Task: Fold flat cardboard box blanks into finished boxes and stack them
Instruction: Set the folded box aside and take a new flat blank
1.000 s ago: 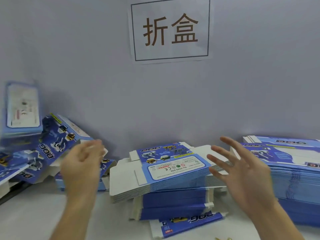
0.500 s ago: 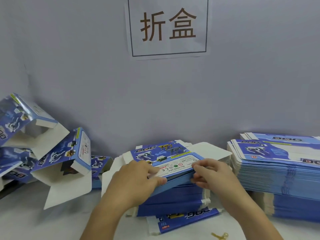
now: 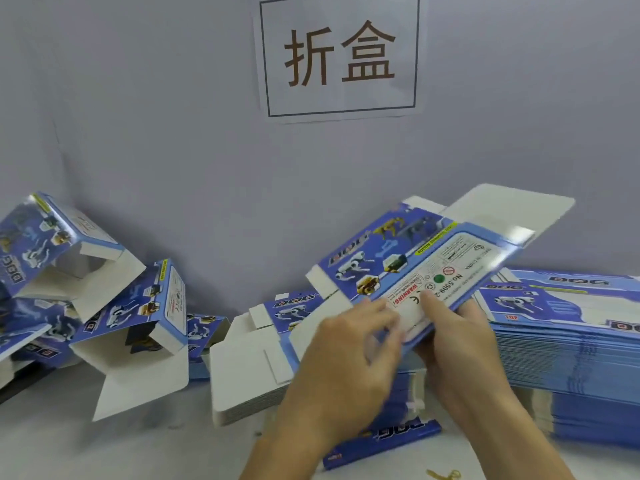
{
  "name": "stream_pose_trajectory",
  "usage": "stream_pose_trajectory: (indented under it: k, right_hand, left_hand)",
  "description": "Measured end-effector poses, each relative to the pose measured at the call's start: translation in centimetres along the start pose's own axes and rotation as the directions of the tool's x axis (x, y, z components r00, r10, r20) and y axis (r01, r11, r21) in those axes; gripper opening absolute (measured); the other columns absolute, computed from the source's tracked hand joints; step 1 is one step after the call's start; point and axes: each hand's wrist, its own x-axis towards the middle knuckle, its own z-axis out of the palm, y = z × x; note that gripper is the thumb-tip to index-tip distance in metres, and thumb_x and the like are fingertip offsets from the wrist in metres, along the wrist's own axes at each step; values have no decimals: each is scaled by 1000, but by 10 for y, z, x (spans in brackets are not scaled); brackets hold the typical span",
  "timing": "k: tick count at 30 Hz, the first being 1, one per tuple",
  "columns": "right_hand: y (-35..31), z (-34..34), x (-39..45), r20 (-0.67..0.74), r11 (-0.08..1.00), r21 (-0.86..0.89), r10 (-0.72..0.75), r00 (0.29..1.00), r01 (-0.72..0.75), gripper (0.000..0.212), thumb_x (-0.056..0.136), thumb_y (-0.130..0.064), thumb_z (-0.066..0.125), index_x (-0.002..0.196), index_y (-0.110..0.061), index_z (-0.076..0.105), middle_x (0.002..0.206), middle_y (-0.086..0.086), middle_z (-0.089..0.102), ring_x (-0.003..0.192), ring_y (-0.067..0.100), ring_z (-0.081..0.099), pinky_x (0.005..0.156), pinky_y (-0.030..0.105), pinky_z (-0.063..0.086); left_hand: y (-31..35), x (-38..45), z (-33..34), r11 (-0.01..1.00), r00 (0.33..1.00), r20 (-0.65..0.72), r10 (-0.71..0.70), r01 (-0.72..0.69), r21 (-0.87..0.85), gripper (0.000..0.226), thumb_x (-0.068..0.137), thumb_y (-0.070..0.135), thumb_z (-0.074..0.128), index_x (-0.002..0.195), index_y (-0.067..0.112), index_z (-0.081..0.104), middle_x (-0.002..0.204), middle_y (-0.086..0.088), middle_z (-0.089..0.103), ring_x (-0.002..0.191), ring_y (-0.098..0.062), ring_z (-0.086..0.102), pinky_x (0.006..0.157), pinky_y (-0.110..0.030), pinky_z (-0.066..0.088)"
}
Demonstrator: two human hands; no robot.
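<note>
A flat blue and white box blank point(image 3: 426, 258) with robot dog pictures is lifted off the middle stack of blanks point(image 3: 249, 372), tilted up to the right. My right hand point(image 3: 460, 344) pinches its near edge, thumb on the white label. My left hand point(image 3: 349, 358) is at the blank's near left edge, blurred, fingers against the card. Folded open boxes point(image 3: 138, 317) lie heaped at the left against the wall.
A tall stack of more blanks point(image 3: 571, 341) stands at the right. One loose blue blank point(image 3: 384, 441) lies under the middle stack near me. A yellow rubber band point(image 3: 443, 474) lies at the bottom edge. A paper sign point(image 3: 341, 57) hangs on the grey wall.
Both hands came down onto the middle stack, took its top blank and have now lifted it up and to the right. A folded box landed on the left heap.
</note>
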Motion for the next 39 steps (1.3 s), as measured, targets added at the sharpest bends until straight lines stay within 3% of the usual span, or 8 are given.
stream_pose_trajectory:
  k: [4, 10, 14, 17, 20, 27, 33, 39]
  right_hand:
    - [-11, -14, 2, 140, 985, 161, 35, 990, -58, 10, 98, -15, 56, 106, -12, 62, 94, 5, 79, 83, 21, 76, 63, 34, 64]
    - [-9, -16, 0, 344, 985, 127, 66, 937, -116, 44, 80, -20, 62, 123, -11, 57, 113, 8, 75, 100, 26, 74, 70, 35, 63]
    - [-6, -13, 0, 198, 894, -442, 12, 980, 79, 85, 78, -27, 82, 147, -29, 33, 135, -3, 62, 120, 17, 62, 105, 49, 49]
    - [-5, -2, -6, 234, 664, -709, -97, 968, 238, 146, 61, -48, 91, 155, -34, -20, 163, -14, 7, 144, -2, 10, 116, 28, 12]
    - [4, 3, -8, 346, 570, -704, -247, 905, 424, 138, 69, -35, 88, 155, -33, -21, 164, -17, -5, 130, -27, -6, 109, 7, 0]
    - [-16, 0, -17, 446, 659, -579, -238, 863, 481, 133, 54, -64, 71, 151, -49, -20, 164, -27, -1, 150, -5, 3, 124, 33, 19]
    - [-12, 5, -17, 366, 658, -564, -343, 865, 500, 127, 72, -33, 79, 155, -42, -17, 164, -16, 16, 152, 6, 15, 123, 42, 25]
    - [-5, 13, -18, 156, 760, -472, -427, 891, 447, 106, 76, -35, 62, 157, -38, -6, 131, -47, 41, 121, -11, 48, 87, -2, 36]
  left_hand:
    - [-16, 7, -25, 934, 837, -420, -350, 280, -221, 66, 86, 25, 76, 140, 29, 39, 128, 13, 45, 122, -10, 46, 98, -34, 47]
    - [-31, -2, -64, 480, 796, 219, -564, 533, -697, 52, 65, 29, 82, 115, 27, 67, 103, -5, 77, 88, -25, 75, 65, -37, 62]
    - [-34, -1, -65, 786, 919, 83, -385, 374, -493, 20, 94, 17, 66, 111, 24, 73, 105, 0, 77, 95, -22, 73, 77, -36, 59]
    - [-18, 2, -57, 931, 977, -39, -209, 186, -314, 23, 99, 11, 59, 102, 29, 74, 99, 13, 76, 90, -7, 72, 74, -24, 58]
    - [-8, 2, -46, 983, 998, 17, -67, 69, -168, 17, 100, 10, 56, 93, 15, 71, 85, 0, 71, 80, -20, 66, 70, -36, 56]
    - [6, 1, -48, 994, 998, -3, 65, -65, -91, 20, 98, 21, 52, 89, 6, 61, 81, -12, 63, 79, -33, 62, 64, -52, 51]
    - [9, 0, -45, 988, 991, 29, 130, -127, -87, 20, 98, 25, 48, 92, 21, 67, 80, -4, 66, 76, -30, 58, 70, -51, 50]
    - [7, 0, -29, 981, 979, -88, 185, -179, 68, 39, 100, 15, 48, 128, 38, 64, 90, 13, 72, 80, -10, 64, 70, -26, 52]
